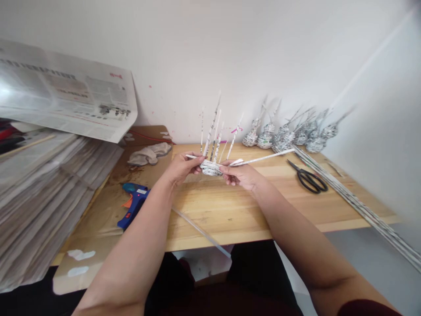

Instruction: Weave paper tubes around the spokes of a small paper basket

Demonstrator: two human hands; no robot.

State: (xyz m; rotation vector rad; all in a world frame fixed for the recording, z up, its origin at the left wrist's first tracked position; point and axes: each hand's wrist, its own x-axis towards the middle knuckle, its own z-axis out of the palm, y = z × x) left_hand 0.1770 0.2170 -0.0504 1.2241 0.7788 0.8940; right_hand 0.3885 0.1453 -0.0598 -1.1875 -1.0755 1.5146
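Between my two hands, above the wooden table, is a small round basket (211,169) woven from rolled newspaper, with several paper stakes standing up from it. My left hand (186,166) is closed on the basket's left side, thumb on its rim. On the right side, my right hand (241,174) pinches the rim and a white paper tube (266,157) that stretches out to the right. A short white tube end also pokes out by my left thumb. My fingers hide part of the basket's sides.
Black scissors (311,180) and a bundle of long paper tubes (348,197) lie at the right. Several woven paper figures (268,136) stand along the wall. At left are a blue glue gun (133,204), a glove (149,153) and stacked newspapers (49,197). A glue stick (202,231) overhangs the front edge.
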